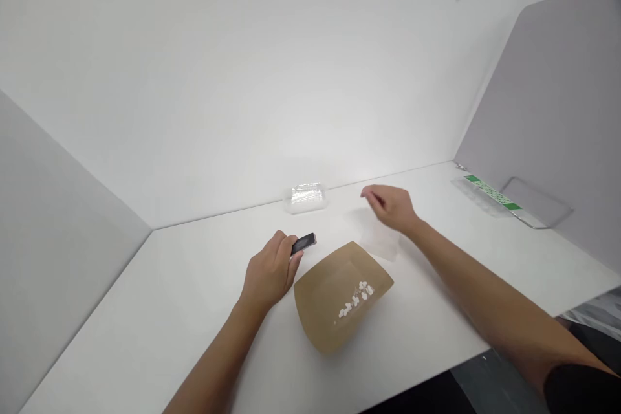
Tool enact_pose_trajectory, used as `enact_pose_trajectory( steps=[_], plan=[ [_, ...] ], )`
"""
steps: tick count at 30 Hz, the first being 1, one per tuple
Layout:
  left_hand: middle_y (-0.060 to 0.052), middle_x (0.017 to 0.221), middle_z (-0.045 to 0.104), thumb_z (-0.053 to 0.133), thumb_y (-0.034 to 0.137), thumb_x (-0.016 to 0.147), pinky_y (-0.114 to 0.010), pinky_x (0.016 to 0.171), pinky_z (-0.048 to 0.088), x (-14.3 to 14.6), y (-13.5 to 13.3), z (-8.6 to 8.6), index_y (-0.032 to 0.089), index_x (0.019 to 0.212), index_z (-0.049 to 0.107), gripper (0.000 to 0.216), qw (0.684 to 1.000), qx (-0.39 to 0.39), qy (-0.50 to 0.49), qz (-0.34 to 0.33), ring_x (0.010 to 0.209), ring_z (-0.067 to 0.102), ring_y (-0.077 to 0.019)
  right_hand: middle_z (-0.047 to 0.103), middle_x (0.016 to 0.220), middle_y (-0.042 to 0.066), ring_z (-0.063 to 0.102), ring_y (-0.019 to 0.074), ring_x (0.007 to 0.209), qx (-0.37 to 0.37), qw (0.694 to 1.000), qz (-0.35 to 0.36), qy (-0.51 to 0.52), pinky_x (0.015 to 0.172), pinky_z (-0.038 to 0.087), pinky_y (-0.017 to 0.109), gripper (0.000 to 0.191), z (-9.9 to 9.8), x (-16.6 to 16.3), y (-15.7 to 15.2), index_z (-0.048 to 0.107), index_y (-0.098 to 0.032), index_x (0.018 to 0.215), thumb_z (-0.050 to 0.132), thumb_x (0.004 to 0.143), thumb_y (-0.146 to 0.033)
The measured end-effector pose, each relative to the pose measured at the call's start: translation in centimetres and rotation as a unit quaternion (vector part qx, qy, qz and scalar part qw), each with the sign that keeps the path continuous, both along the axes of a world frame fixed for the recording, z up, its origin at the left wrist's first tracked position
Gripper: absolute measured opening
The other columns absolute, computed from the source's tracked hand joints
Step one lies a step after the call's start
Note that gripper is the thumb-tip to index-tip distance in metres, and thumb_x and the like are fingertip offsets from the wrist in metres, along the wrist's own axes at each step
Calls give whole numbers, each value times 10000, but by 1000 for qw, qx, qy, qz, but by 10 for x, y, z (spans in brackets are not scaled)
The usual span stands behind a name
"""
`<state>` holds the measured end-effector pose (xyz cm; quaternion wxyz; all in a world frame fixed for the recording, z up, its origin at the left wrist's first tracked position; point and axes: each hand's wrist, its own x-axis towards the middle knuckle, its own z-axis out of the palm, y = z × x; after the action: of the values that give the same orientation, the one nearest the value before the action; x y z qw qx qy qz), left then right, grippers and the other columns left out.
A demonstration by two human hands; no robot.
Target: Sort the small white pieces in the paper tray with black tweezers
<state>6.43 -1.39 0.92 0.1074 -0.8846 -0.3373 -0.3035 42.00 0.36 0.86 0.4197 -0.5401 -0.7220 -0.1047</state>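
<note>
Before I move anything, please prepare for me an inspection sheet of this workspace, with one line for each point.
Surface: white table, pale and smooth-looking.
Work things: brown dish with small white pieces in it; dark object, its exact kind unclear.
Clutter: clear-wrapped pack near the back wall; green-and-white strip and wire frame at the right.
Left hand: grips the dark object, beside the dish.
Right hand: curled, above the table beyond the dish; whether it holds anything, I cannot tell.
Cables: nothing seen.
Surroundings: white back wall, grey right panel.
</note>
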Motion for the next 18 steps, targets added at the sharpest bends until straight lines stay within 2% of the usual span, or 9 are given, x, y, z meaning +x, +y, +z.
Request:
enact_pose_trajectory(
  steps=[2,3,4,7,12,18],
  plan=[
    [-31,899,556,353,327,1081,-209,485,295,6,-4,1,189,1106,533,229,999,18,19,24,663,494,-133,768,870,16,666,157,759,35,995,61,-77,683,392,275,270,1,-32,-18,723,-240,978,474,1046,-316],
    [-32,892,559,364,334,1080,-210,483,293,9,-5,1,187,1102,541,231,999,29,27,28,669,499,-136,742,772,-1,623,139,664,51,991,74,-103,648,365,276,254,-1,-46,-26,717,-239,958,490,1047,-313],
    [-34,885,561,379,342,1079,-212,482,290,11,-6,1,186,1097,550,233,998,39,33,31,677,505,-139,701,685,-17,569,124,592,68,989,73,-112,623,338,277,247,-2,-58,-33,706,-232,929,503,1047,-307],
    [-37,875,563,424,361,1069,-216,487,290,16,-9,0,186,1092,572,230,997,57,44,38,697,518,-144,623,603,-35,469,106,533,88,986,80,-118,589,280,276,257,-7,-80,-44,669,-214,857,513,1043,-297],
    [-31,864,566,515,367,1044,-220,522,319,18,-10,-4,193,1091,593,196,996,68,45,22,706,521,-138,532,553,-35,370,100,521,82,982,92,-143,581,228,284,358,-7,-87,-47,569,-194,712,491,1044,-300],
    [-17,844,569,537,333,1036,-226,509,299,19,-10,-7,200,1111,598,164,995,89,37,6,672,508,-123,481,548,-45,303,100,520,71,984,97,-132,573,208,281,346,-7,-88,-47,515,-191,699,491,1031,-287]
  ],
)
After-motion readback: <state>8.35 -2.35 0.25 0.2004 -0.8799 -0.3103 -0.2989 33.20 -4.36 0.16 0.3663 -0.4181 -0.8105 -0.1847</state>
